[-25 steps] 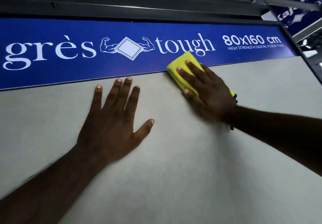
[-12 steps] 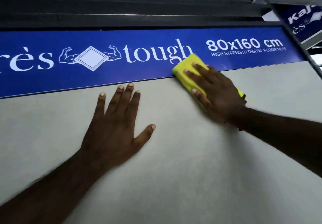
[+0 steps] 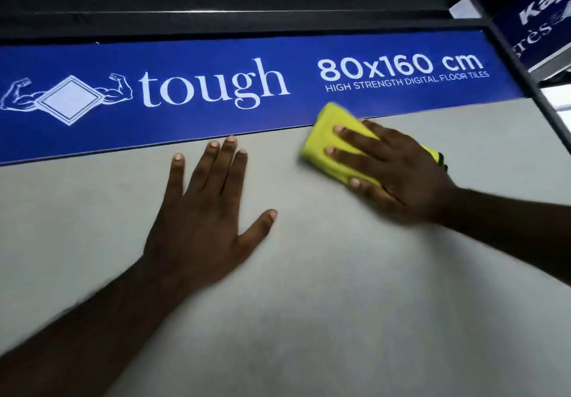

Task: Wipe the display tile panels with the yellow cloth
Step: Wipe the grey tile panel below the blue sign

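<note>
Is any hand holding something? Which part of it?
The right hand presses flat on top of the yellow cloth. The left hand holds nothing.

— How does the left hand (image 3: 204,220) lie?
— Flat, palm down on the tile panel (image 3: 340,304). The fingers are straight and point upward, the thumb is spread to the right, and the bare forearm comes in from the lower left.
— And the right hand (image 3: 398,174)?
— It presses on the yellow cloth (image 3: 318,137) with straight, spread fingers that point up and to the left. Its forearm enters from the right edge, and its lower outline is slightly blurred.
</note>
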A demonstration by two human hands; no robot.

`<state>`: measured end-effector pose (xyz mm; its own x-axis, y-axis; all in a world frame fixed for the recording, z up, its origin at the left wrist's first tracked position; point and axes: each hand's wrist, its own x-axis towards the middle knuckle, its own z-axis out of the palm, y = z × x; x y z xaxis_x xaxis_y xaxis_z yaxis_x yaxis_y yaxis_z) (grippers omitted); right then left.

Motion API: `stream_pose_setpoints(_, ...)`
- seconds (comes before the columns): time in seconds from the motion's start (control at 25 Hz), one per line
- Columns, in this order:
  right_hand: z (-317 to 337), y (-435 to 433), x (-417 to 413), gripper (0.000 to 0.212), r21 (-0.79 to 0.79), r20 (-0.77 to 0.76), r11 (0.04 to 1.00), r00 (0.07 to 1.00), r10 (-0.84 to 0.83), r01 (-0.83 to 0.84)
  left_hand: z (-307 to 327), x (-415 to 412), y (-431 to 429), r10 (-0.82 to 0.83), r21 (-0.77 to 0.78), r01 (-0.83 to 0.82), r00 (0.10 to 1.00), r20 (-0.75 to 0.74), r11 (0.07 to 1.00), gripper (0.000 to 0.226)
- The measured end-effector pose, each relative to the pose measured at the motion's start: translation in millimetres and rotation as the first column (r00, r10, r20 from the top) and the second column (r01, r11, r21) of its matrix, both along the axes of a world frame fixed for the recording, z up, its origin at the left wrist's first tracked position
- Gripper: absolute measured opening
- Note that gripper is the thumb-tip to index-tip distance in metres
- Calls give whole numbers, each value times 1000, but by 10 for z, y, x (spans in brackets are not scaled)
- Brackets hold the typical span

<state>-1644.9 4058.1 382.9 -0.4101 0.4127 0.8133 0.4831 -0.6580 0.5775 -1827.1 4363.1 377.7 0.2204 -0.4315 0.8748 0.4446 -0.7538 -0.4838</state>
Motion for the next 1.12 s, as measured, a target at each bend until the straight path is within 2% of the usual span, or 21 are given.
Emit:
stream_pose_setpoints(0.04,10,-157,38,53,-112,100,994,995,-6,17,14,41,-59,-4,7,4,1000,-7,1000,96)
stream_pose_setpoints(0.08,56,-254,63,52,-66,87,998,996,-5,11,40,74,-110,-14,10,14,1000,-16,1000,97)
stream_pose_setpoints(0.12,93,-301,110,53,109,-13,994,999,33,-32,66,110,-163,-23,16,23,999,-24,1000,97)
stream_pose_setpoints(0.2,40,-273,240,57,485,-291,874,945,152,9,90,190,-250,-34,43,34,999,-10,998,96)
stream_pose_setpoints(0.24,-30,-264,269,58,449,-269,892,959,93,40,99,233,-297,-38,54,38,999,0,998,96)
stream_pose_setpoints(0.32,-131,-471,310,57,62,-64,997,997,-50,54,130,300,-383,-28,66,29,1000,-8,997,95)
stream_pose_setpoints(0.36,-96,-619,323,56,-11,4,998,998,-68,68,146,325,-427,-21,62,22,1000,-19,998,95)
stream_pose_setpoints(0.44,-26,-754,402,57,207,-147,978,989,2,28,126,351,-504,-17,35,19,999,-47,999,96)
stream_pose_setpoints(0.48,-8,-767,486,57,417,-307,908,945,113,27,109,391,-561,-13,26,14,998,-60,1000,97)
stream_pose_setpoints(0.52,1,-779,555,57,488,-361,870,924,125,73,95,433,-632,-5,20,7,998,-64,1000,98)
stream_pose_setpoints(0.6,-86,-791,578,56,222,-151,975,988,15,19,55,503,-761,-3,-9,2,998,-68,1000,99)
stream_pose_setpoints(0.64,-86,-926,615,54,12,-5,1000,1000,-15,15,48,546,-829,-16,-14,15,997,-73,1000,99)
stream_pose_setpoints(0.68,-38,-1084,687,52,-63,72,998,997,-6,11,51,605,-911,-28,-3,28,997,-74,1000,98)
stream_pose_setpoints(0.72,29,-1203,763,51,-3,54,1000,999,3,-3,52,660,-985,-27,11,28,997,-77,1000,97)
stream_pose_setpoints(0.8,115,-1297,946,53,363,-152,929,980,129,-67,44,801,-1189,-6,22,8,995,-95,1000,95)
stream_pose_setpoints(0.84,111,-1330,1021,54,452,-211,891,966,147,-37,44,882,-1316,-11,19,13,995,-99,1000,94)
stream_pose_setpoints(0.88,52,-1340,1061,54,403,-176,915,979,100,-21,42,967,-1448,-23,21,25,995,-101,999,94)
stream_pose_setpoints(0.96,-55,-1586,1141,53,5,41,1000,999,5,-5,21,1127,-1694,-25,25,28,994,-106,999,93)
stream_pose_setpoints(1.0,-32,-1755,1205,52,-91,117,996,993,4,7,4,1192,-1801,-17,17,19,995,-101,1000,94)
stream_pose_setpoints(1.04,31,-1890,1262,52,-44,98,999,995,0,4,-4,1245,-1882,-15,-2,15,996,-92,1000,94)
stream_pose_setpoints(1.12,136,-1998,1417,56,368,-164,928,978,129,-61,-27,1347,-2008,-26,-46,23,998,-66,999,95)
